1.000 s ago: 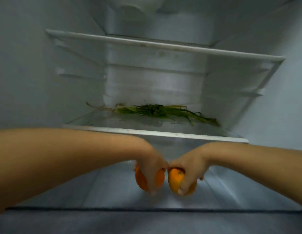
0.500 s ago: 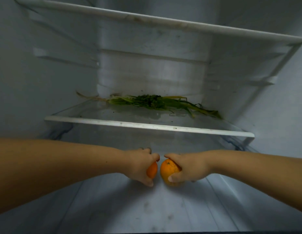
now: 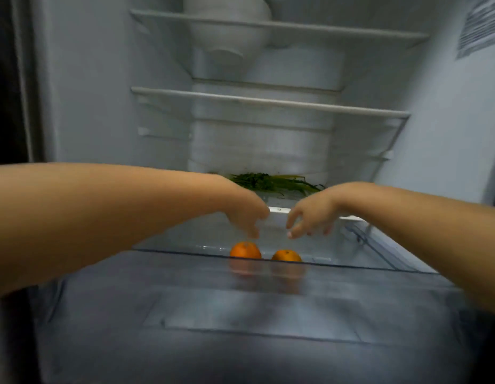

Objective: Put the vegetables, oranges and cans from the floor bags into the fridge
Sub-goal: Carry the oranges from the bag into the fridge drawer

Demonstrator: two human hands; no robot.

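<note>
Two oranges lie side by side in the clear bottom drawer point(image 3: 379, 253) of the fridge, the left orange point(image 3: 245, 250) slightly nearer than the right orange point(image 3: 286, 255). My left hand point(image 3: 247, 216) hovers above the left one, fingers loose and empty. Above the right orange, my right hand point(image 3: 310, 217) hangs with fingers spread, holding nothing. Neither hand touches the fruit. A bunch of green leafy vegetables point(image 3: 271, 182) lies on the glass shelf point(image 3: 279, 209) behind my hands, partly hidden by them.
Two more white-edged shelves point(image 3: 268, 102) stand above the greens. The fridge's side walls close in left and right. The drawer's translucent front point(image 3: 240, 314) fills the lower view. A label point(image 3: 480, 26) is stuck on the right wall.
Both hands have let go of the oranges, which now rest in the drawer, and have lifted up and back. The view has pulled back, showing more shelves.
</note>
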